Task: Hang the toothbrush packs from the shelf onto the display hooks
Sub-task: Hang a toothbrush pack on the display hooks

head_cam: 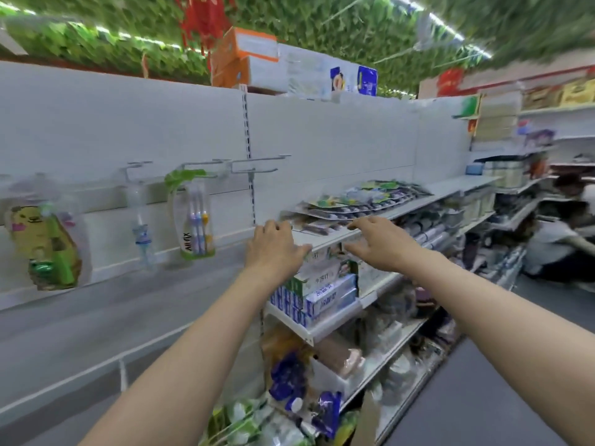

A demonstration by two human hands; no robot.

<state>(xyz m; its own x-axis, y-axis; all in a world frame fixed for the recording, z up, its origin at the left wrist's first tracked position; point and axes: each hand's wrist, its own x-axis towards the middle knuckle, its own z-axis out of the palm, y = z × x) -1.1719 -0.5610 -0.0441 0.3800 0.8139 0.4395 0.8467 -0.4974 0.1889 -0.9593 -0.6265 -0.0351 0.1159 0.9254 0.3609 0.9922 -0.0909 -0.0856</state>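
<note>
Two bare hands show in the head view, the only one given, both at the front edge of the shelf [450, 188]. The left hand [273, 246] lies with fingers loosely stretched over the edge, holding nothing. The right hand [380, 243] has its fingers spread wide, their tips just short of, or perhaps brushing, the nearest pack; blur hides which. The toothbrush packs [357, 201] lie flat in a fanned, overlapping pile at one o'clock from the right hand. Bare display hooks [254, 164] jut from the back panel at eleven o'clock from the left hand, and one hung pack [193, 217] dangles at nine o'clock from it. Toothpaste boxes [322, 284] are stacked at six o'clock, under the hands. These packs are probably light, thin and glossy, so they may slide over one another; pinching the top one by its card header near the hang hole looks wisest.
</note>
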